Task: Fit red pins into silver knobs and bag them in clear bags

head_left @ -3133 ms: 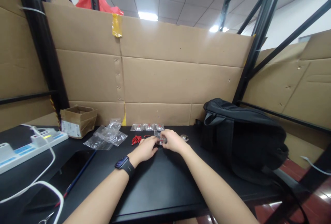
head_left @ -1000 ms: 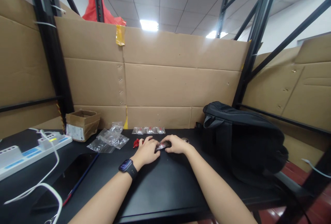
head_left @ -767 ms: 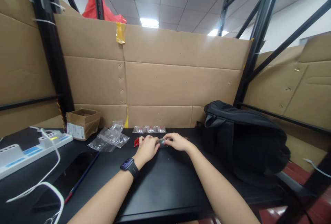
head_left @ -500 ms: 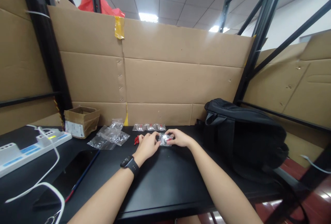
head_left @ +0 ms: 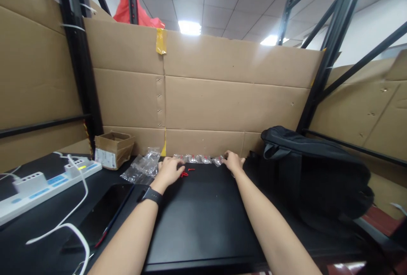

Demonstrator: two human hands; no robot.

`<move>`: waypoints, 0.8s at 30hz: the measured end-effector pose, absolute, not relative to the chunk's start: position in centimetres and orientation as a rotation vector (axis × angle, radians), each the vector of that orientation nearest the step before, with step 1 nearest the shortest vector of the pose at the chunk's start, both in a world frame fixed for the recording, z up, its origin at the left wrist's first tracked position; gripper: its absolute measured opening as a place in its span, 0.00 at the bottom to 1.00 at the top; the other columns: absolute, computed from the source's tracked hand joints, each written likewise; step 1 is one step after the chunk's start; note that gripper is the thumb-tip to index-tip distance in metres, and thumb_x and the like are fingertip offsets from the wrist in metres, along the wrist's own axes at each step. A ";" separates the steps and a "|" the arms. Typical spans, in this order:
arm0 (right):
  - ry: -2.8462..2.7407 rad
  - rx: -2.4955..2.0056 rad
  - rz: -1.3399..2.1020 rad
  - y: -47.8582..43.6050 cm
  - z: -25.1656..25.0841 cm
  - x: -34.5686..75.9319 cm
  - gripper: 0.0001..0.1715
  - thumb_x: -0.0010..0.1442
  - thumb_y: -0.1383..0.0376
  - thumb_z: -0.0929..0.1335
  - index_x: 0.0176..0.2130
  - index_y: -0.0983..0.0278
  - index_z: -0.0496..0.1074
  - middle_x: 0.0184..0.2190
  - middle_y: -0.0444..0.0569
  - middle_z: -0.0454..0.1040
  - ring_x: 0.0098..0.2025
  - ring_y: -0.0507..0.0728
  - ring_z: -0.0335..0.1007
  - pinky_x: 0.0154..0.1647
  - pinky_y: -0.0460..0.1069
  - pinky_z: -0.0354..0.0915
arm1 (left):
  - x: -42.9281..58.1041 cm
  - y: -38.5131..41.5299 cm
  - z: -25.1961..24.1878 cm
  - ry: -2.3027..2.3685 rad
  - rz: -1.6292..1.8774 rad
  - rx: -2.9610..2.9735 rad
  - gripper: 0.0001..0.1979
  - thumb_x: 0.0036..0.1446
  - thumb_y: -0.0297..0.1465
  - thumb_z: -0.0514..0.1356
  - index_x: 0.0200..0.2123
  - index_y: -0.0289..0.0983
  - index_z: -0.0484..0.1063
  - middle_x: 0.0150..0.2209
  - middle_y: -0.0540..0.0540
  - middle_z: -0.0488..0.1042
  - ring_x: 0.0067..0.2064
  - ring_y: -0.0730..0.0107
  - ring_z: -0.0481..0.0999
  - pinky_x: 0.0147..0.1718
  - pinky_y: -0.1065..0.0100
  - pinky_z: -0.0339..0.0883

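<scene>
Several small clear packets [head_left: 199, 159] with silvery, red-marked contents lie in a row near the cardboard wall. At the row's left end is my left hand [head_left: 169, 170], its fingers apart, partly hiding the first packet; no held object shows in it. My right hand [head_left: 233, 162] has its fingertips on the rightmost packet [head_left: 218, 161], pinching its edge. Small red pieces [head_left: 184, 174] lie on the black table just right of my left hand. Crumpled clear plastic bags [head_left: 143, 167] are left of that hand.
An open cardboard box [head_left: 114, 150] stands at the back left. Nearer are a white power strip [head_left: 51, 186] with cables and a dark tablet-like device [head_left: 103, 213]. A black backpack [head_left: 318, 173] takes up the right side. The cardboard wall [head_left: 210, 105] closes off the back.
The packet between my hands has joined the row's right end. My hands have moved apart and forward to the row's two ends. The view has shifted, moving the surroundings rightward.
</scene>
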State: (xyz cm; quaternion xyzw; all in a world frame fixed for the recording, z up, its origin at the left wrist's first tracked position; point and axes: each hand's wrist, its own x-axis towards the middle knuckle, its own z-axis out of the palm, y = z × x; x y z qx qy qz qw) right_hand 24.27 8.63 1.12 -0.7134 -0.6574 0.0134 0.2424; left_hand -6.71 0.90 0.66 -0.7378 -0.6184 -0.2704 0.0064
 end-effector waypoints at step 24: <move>-2.043 -1.230 0.492 3.2 2.2 28.8 0.27 0.48 0.72 0.75 0.49 0.61 0.76 0.47 0.52 0.79 0.42 0.58 0.77 0.48 0.53 0.71 | 0.4 -2.0 0.8 -1.775 -1.213 -2.470 0.08 0.62 0.38 0.59 0.39 0.48 0.79 0.43 0.49 0.81 0.53 0.56 0.71 0.50 0.55 0.53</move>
